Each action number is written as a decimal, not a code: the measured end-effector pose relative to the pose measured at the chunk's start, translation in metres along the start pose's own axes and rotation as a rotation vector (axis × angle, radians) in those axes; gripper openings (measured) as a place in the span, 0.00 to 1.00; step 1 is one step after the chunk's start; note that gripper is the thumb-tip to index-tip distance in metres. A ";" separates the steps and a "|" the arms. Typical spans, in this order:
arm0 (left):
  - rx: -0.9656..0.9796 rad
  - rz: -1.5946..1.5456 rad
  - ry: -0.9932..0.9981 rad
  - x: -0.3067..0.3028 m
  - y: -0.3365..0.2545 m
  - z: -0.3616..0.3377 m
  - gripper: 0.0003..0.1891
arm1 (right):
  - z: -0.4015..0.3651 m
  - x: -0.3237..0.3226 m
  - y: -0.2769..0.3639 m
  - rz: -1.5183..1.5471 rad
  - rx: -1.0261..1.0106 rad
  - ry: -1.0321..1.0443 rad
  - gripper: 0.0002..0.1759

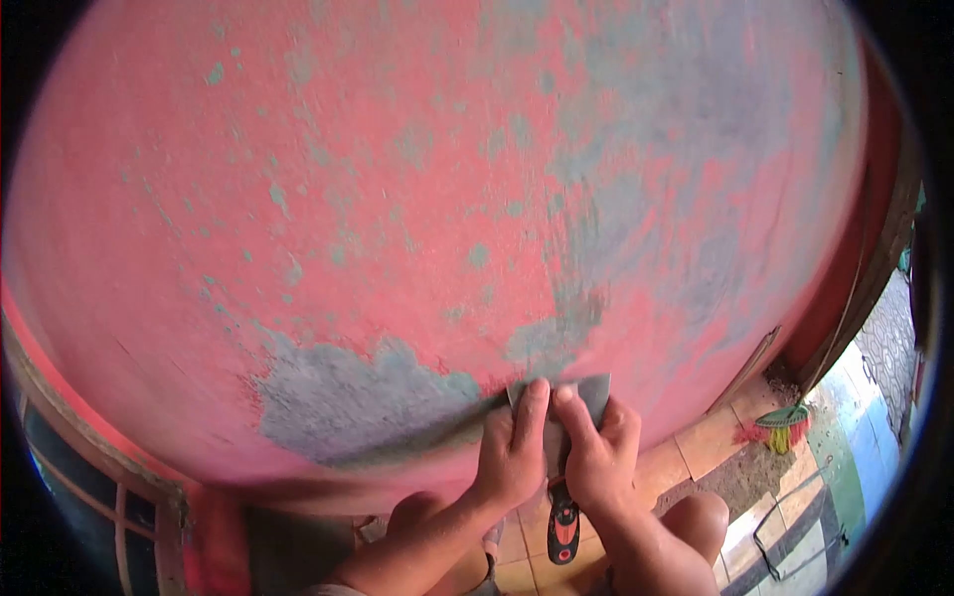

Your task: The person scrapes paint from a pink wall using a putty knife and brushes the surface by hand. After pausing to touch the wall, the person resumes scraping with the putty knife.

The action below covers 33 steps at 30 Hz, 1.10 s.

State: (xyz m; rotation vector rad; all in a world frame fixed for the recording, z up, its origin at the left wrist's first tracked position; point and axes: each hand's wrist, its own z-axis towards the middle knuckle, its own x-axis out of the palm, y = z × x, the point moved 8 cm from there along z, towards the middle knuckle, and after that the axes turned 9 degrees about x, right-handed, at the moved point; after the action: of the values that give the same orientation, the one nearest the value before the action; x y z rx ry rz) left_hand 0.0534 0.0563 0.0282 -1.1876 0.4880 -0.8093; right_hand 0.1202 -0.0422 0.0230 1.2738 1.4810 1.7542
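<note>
Both hands grip a putty knife (593, 395) with a broad metal blade, its edge against the lower part of the pink wall (397, 228). My left hand (512, 452) is closed on the blade's left side, thumb pressed on the metal. On the right side of the blade, my right hand (598, 457) is closed too, its thumb beside the other one. The black and orange handle (563, 526) points down toward me between the wrists. Left of the blade, a large bare grey patch (348, 402) shows where pink paint is absent.
A broom head with red and yellow bristles (780, 432) lies on the tiled floor (686, 452) at right, near a pile of debris (730, 482). A dark cable (765, 546) lies close by. At lower left is a framed window (75, 477). My knees (696, 521) are bent below.
</note>
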 end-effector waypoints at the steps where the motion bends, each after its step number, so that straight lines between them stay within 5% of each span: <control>1: 0.029 0.015 0.003 0.000 0.001 -0.001 0.24 | 0.000 -0.002 -0.006 0.018 0.001 -0.004 0.13; 15: -0.051 0.010 -0.025 -0.015 0.030 -0.003 0.22 | 0.004 0.005 -0.002 -0.055 -0.047 0.020 0.15; 18: -0.042 -0.001 -0.016 -0.011 0.025 -0.002 0.24 | -0.001 0.003 -0.004 -0.022 0.188 0.058 0.13; 33: 0.010 0.009 -0.005 -0.012 0.009 -0.002 0.21 | -0.002 0.006 0.007 -0.075 0.012 0.023 0.12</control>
State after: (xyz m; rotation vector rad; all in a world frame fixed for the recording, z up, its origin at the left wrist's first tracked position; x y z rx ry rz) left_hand 0.0476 0.0655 0.0183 -1.1774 0.4848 -0.7998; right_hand 0.1171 -0.0402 0.0320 1.1921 1.5347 1.7199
